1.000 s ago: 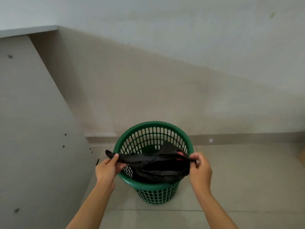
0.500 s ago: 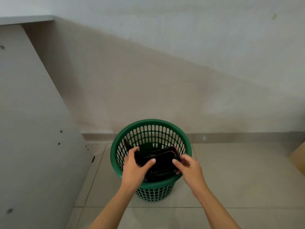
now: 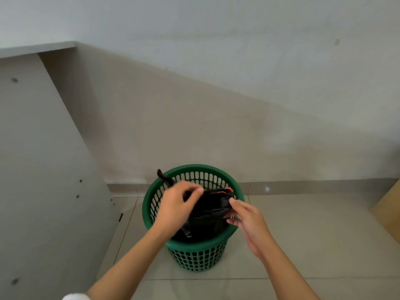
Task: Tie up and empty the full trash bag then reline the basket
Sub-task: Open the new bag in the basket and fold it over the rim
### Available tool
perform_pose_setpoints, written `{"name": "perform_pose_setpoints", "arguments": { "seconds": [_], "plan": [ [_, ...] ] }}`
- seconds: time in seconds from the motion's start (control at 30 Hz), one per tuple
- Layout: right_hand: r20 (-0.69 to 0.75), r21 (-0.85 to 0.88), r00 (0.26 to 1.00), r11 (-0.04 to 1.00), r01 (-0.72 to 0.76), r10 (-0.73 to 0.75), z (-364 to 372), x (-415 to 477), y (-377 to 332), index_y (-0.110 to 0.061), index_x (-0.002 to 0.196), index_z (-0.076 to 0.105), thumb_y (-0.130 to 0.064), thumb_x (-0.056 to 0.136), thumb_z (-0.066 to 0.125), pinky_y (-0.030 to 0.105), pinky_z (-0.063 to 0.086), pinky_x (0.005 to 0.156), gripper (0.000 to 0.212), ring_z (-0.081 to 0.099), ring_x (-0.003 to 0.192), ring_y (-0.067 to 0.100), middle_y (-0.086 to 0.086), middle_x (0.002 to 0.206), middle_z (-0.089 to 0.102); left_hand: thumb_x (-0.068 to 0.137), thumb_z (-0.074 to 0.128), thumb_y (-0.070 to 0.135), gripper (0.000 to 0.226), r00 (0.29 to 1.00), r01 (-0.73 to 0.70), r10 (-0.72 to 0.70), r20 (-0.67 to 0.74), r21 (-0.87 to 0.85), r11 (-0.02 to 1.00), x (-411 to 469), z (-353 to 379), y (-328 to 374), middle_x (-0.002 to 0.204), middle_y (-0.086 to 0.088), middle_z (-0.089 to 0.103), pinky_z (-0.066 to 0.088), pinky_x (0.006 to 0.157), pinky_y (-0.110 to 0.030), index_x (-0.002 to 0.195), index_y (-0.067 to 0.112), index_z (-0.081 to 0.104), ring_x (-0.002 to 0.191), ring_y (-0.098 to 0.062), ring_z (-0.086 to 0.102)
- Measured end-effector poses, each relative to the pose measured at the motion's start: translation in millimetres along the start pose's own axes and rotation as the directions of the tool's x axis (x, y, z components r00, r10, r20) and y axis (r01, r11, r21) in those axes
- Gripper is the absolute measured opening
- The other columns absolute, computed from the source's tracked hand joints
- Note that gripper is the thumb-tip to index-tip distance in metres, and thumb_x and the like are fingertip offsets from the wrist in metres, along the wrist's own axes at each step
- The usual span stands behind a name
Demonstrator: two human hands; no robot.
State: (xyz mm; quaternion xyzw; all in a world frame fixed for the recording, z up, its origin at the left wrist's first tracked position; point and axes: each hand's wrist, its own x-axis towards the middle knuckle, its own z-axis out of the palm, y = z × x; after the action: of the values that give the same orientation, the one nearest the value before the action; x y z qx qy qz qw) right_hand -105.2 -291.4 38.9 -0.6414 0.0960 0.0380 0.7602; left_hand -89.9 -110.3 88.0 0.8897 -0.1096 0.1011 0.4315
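A green perforated plastic basket stands on the tiled floor by the wall. A black trash bag with a red drawstring at its top edge hangs bunched inside the basket's mouth. My left hand pinches the bag's left part over the rim, and a black strip of it sticks up past the rim behind the hand. My right hand grips the bag's right edge above the basket's right rim. The bottom of the basket is hidden by the bag.
A tall grey panel with screw holes leans close on the left. The pale wall and its skirting run behind the basket. A brown cardboard edge shows at the far right on the floor tiles.
The bag went from stretched flat across the rim to bunched inside the basket. Both hands came together over the opening, and a strip of bag now pokes up at the left rim.
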Motion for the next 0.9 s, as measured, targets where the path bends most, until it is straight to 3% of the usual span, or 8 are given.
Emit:
{"name": "perform_pose_setpoints", "arguments": {
  "seconds": [0.13,0.3,0.53,0.63,0.7,0.77,0.83,0.9],
  "plan": [
    [0.059,-0.024,0.998,0.999,0.027,-0.025,12.0,-4.5,-8.0,-0.010,0.088,0.073,-0.018,0.094,0.054,0.035,0.054,0.080,0.022,0.070,0.082,0.017,0.006,0.086,0.075,0.084,0.053,0.058,0.036,0.985,-0.021,-0.016,0.171,0.214,0.977,-15.1,22.6,0.3,0.090,0.015,0.068,0.050,0.067,-0.020,0.102,0.030,0.065,0.076,0.003,0.060],
    [0.045,-0.113,0.994,0.988,0.108,-0.104,15.3,-8.1,-8.0,-0.005,0.080,0.070,-0.019,0.087,0.064,0.032,0.056,0.078,0.018,0.069,0.088,0.025,0.010,0.084,0.073,0.087,0.063,0.032,0.011,0.993,0.041,-0.053,0.110,0.107,0.993,-21.1,19.1,-4.8,0.066,0.008,0.061,0.043,0.055,-0.016,0.078,0.026,0.061,0.057,0.001,0.053],
    [0.169,-0.100,0.985,0.993,0.064,-0.046,26.9,-19.3,-12.6,-0.008,0.081,0.075,-0.021,0.086,0.065,0.035,0.056,0.084,0.017,0.069,0.092,0.021,0.008,0.089,0.074,0.082,0.065,0.044,0.030,0.977,0.104,-0.094,0.192,-0.042,0.994,-41.3,12.1,-8.2,0.086,0.011,0.065,0.045,0.056,-0.013,0.106,0.030,0.055,0.066,-0.002,0.062],
    [0.184,-0.116,0.983,0.992,0.051,-0.029,31.6,-23.5,-14.7,-0.012,0.084,0.076,-0.019,0.088,0.063,0.029,0.056,0.081,0.016,0.070,0.090,0.017,0.005,0.089,0.075,0.089,0.061,0.031,0.007,0.994,-0.015,0.012,0.113,0.026,1.000,-47.5,11.3,-7.2,0.076,0.015,0.063,0.043,0.056,-0.013,0.092,0.033,0.055,0.065,0.002,0.059],
    [0.169,-0.129,0.985,0.990,0.056,-0.033,33.6,-24.9,-15.3,-0.012,0.083,0.076,-0.019,0.088,0.063,0.028,0.056,0.079,0.016,0.070,0.089,0.017,0.005,0.088,0.075,0.091,0.058,0.028,0.016,0.999,-0.022,0.022,0.032,0.003,1.000,-50.7,10.7,-6.4,0.067,0.013,0.060,0.040,0.055,-0.013,0.078,0.036,0.054,0.065,0.001,0.058],
    [0.131,-0.128,0.991,0.991,0.034,-0.017,34.5,-24.2,-14.3,-0.008,0.082,0.075,-0.017,0.089,0.062,0.029,0.056,0.075,0.017,0.071,0.087,0.019,0.008,0.088,0.074,0.093,0.056,0.026,0.022,0.998,0.043,-0.047,-0.043,-0.088,0.995,-52.8,10.4,-7.6,0.068,0.008,0.063,0.044,0.057,-0.015,0.072,0.035,0.057,0.067,-0.002,0.060],
    [0.047,-0.048,0.998,0.998,-0.037,0.039,33.1,-21.0,-12.0,-0.003,0.087,0.069,-0.013,0.092,0.056,0.031,0.057,0.071,0.017,0.071,0.085,0.024,0.013,0.091,0.073,0.094,0.053,0.025,0.019,0.960,0.205,-0.250,-0.123,-0.295,0.933,-51.8,8.9,-13.4,0.077,0.001,0.068,0.054,0.067,-0.027,0.079,0.025,0.064,0.073,-0.010,0.065],
    [-0.064,0.176,0.988,0.976,-0.130,0.143,28.3,-15.0,-9.9,0.002,0.101,0.061,-0.011,0.097,0.047,0.034,0.055,0.074,0.020,0.068,0.092,0.028,0.016,0.102,0.070,0.096,0.049,0.022,0.018,0.827,0.360,-0.549,-0.120,-0.637,0.682,-47.0,3.7,-25.5,0.091,-0.005,0.070,0.055,0.078,-0.037,0.091,0.014,0.065,0.083,-0.019,0.066]
  ]
}}
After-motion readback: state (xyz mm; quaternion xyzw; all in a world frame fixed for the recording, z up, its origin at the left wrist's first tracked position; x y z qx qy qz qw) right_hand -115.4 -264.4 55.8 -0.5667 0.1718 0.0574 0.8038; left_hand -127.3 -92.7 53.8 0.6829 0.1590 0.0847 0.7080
